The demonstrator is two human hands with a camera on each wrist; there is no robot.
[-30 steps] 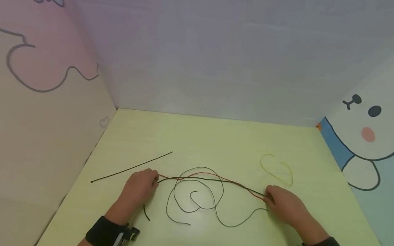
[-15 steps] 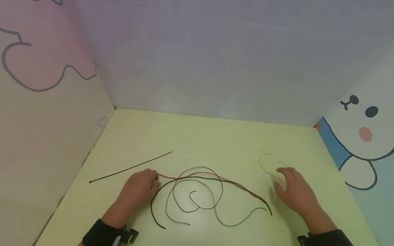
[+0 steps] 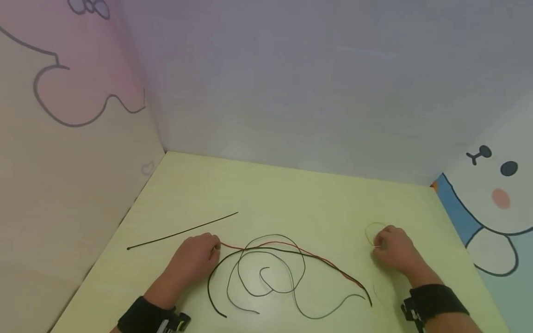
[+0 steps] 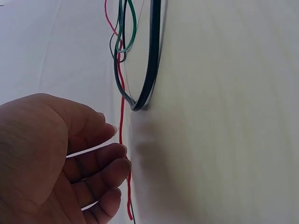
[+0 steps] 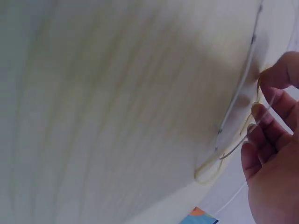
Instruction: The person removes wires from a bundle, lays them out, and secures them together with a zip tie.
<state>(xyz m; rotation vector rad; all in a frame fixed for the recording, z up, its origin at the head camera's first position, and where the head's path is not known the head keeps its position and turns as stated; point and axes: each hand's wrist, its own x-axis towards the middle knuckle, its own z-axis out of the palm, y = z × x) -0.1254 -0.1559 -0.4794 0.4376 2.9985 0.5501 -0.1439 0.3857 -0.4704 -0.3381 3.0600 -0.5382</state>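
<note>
My left hand (image 3: pixel 195 254) rests at the left end of a red string (image 3: pixel 276 241), its fingers loosely bent. In the left wrist view the red string (image 4: pixel 122 102) runs past the fingertips, with the thumb apart from them. A thick dark cord (image 3: pixel 208 282) arches beside this hand and overlaps the red one. Over at the right, my right hand (image 3: pixel 395 252) is at a looped yellow string (image 3: pixel 366 230). In the right wrist view its thumb and index finger pinch a thin pale string (image 5: pixel 238 143), and the yellow string (image 5: pixel 200 179) lies just beyond the fingertips.
A thin grey-green string (image 3: pixel 308 318) lies in loose loops at the middle, crossing the red and dark ones. A thin straight dark strip (image 3: pixel 183 231) with a small knob lies at the back left. Walls stand behind and beside the pale yellow table (image 3: pixel 291 194).
My right hand has let go of the dark cord and red string, moved right, and curled its fingers at the yellow string. My left hand has released the dark cord, which now curves freely.
</note>
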